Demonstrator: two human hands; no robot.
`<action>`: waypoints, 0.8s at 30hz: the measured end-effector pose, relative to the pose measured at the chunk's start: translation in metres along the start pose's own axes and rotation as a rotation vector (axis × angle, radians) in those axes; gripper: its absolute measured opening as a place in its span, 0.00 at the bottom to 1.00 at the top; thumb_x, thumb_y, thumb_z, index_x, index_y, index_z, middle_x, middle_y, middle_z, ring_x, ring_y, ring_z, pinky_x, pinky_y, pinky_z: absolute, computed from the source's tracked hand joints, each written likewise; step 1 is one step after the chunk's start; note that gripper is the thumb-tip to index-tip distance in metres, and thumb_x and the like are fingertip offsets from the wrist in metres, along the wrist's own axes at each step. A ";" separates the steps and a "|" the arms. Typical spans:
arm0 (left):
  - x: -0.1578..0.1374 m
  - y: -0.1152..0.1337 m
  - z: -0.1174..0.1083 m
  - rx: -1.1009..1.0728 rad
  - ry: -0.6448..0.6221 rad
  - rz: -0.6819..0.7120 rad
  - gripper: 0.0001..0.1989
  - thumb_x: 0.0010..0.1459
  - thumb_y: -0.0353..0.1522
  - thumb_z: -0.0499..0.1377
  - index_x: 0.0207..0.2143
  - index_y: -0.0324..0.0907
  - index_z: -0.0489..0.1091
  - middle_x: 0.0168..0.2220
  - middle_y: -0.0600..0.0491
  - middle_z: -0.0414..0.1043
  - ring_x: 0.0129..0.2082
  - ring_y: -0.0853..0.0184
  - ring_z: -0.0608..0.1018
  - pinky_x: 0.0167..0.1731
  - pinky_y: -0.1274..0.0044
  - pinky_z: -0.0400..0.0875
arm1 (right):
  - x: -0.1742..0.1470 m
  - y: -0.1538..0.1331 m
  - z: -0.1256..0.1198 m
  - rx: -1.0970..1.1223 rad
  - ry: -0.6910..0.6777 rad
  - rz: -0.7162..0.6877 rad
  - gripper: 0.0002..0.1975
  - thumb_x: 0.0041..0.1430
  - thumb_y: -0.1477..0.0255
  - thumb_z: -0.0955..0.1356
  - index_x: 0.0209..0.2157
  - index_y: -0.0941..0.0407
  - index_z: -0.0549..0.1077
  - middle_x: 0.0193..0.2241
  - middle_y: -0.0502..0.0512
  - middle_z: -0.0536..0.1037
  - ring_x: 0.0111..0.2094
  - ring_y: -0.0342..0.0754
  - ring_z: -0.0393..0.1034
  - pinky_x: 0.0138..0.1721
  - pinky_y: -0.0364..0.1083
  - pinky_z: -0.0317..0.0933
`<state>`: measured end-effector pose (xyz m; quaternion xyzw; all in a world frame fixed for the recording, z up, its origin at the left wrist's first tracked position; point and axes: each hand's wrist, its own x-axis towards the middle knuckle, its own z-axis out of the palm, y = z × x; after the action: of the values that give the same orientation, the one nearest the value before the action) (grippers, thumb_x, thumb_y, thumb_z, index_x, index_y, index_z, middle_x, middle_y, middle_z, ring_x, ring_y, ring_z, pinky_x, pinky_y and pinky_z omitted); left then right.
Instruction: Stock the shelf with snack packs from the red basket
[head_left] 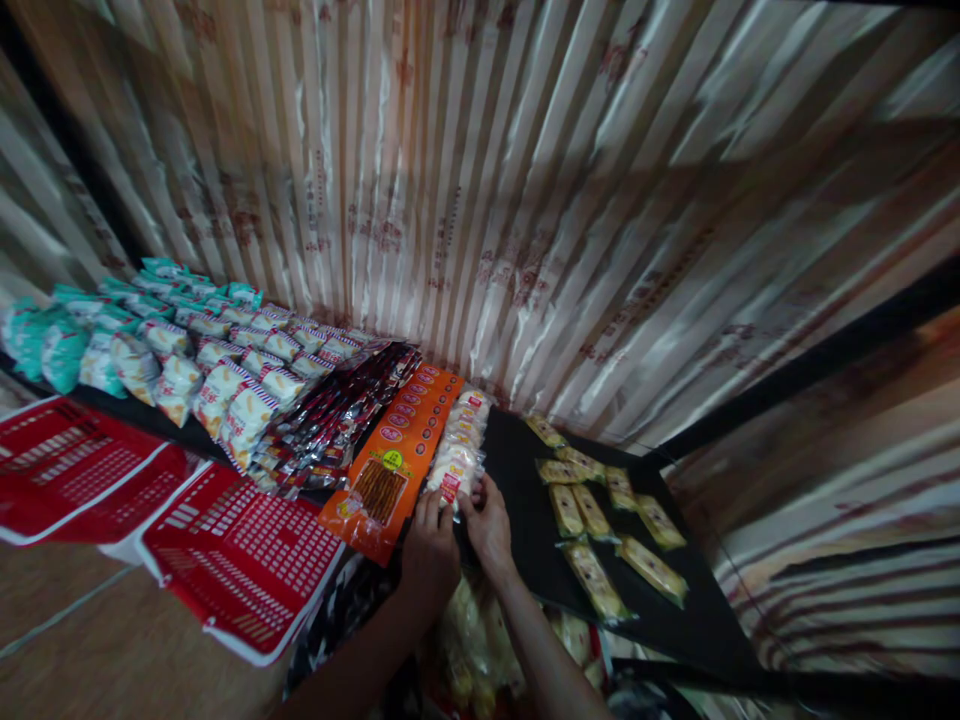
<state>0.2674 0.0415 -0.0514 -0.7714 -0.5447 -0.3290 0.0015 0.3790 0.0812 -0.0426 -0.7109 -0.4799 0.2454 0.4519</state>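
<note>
A row of small white snack packets with red labels point(463, 445) runs away from me along the black shelf. At its near end, my left hand point(431, 548) and my right hand point(489, 527) are closed around the front white packet point(452, 478), one on each side. Just left of this row lies a flat orange snack bag point(401, 450) with a picture of brown sticks. Loose yellowish wrapped snack bars point(596, 585) are scattered on the shelf to the right of my right hand. My fingers hide part of the front packet.
Dark red packets point(337, 410) and several rows of white chip bags point(247, 410) stand left of the orange bag, with teal bags point(64, 350) beyond. Red baskets point(251, 560) sit below the shelf's front edge. A clear bag of yellowish items point(480, 640) lies under my arms. Printed plastic sheeting point(450, 180) hangs behind.
</note>
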 end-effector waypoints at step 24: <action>0.010 0.002 -0.010 -0.102 -0.182 -0.079 0.22 0.54 0.25 0.50 0.52 0.36 0.64 0.57 0.41 0.59 0.58 0.55 0.60 0.54 0.62 0.60 | -0.107 0.026 -0.065 0.127 -0.094 0.049 0.16 0.54 0.60 0.63 0.39 0.56 0.72 0.32 0.57 0.78 0.32 0.48 0.73 0.38 0.49 0.66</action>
<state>0.2666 0.0457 -0.0378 -0.7752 -0.5550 -0.2848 -0.1003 0.3967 -0.0448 -0.0438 -0.6801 -0.4665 0.3194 0.4668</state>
